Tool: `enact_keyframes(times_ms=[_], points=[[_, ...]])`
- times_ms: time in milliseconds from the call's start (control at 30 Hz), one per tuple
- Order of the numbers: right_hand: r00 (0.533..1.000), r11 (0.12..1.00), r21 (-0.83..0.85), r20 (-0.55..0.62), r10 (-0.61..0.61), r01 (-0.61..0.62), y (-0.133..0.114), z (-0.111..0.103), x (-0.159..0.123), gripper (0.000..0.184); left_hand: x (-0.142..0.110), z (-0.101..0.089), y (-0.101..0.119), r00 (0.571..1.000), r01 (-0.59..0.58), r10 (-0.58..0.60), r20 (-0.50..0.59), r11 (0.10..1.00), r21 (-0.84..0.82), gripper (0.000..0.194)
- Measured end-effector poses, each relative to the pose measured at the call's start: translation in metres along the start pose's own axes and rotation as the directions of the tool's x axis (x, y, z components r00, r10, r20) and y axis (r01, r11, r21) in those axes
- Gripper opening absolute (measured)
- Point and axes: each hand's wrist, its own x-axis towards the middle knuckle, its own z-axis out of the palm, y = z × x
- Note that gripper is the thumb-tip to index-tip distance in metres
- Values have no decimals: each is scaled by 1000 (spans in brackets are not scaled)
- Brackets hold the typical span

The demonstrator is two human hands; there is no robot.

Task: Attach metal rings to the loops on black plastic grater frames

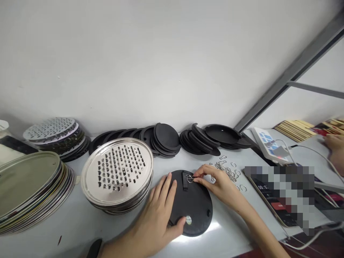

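A round black disc point(194, 208) lies flat on the white table point(80, 218) in front of me. My left hand point(158, 215) rests on the disc's left edge, fingers stretched flat and thumb pressing near a small silver spot. My right hand point(215, 181) pinches a small metal ring point(190, 178) at the black tab near the top of the disc. A loose pile of metal rings point(227, 170) lies just behind my right hand.
A stack of perforated metal grater discs point(118, 172) stands left of the black disc, and plain metal plates point(29, 186) are stacked at far left. Black discs point(166, 139) lean along the wall. A phone point(271, 200) and cables lie right. Another person's hand point(334, 147) shows far right.
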Motion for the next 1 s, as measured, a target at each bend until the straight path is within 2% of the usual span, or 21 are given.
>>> enact_keyframes(times_ms=[133,233,333,500,600,700,800,900,1000], points=[[997,1000,-14,-75,0,-1,-8,-8,-6,11,1,-1,0,1000,4,-4,12,1000,20,78],[999,999,35,-32,-19,20,-12,-8,-10,11,1,-1,0,1000,7,-7,21,1000,20,77],[1000,993,119,8,-23,22,-12,0,-9,12,1,-2,1,999,14,-14,30,1000,25,76],[998,974,227,-47,30,-19,-7,18,-2,13,-1,-3,3,999,28,-29,27,999,44,76],[1000,983,182,-21,16,-12,-7,19,-1,12,-1,-5,3,1000,-13,12,7,996,91,74],[999,990,134,28,-39,34,-8,15,-5,7,2,-8,3,996,-93,92,12,987,133,67],[995,994,69,40,-92,89,-6,12,-10,10,7,-9,4,993,-120,121,1,981,152,58],[982,981,-55,50,-184,186,-1,11,-11,15,12,-8,4,991,-126,133,-35,981,150,53],[948,929,-192,72,-310,318,6,12,-5,18,14,-6,3,989,-110,123,-78,981,158,55]])
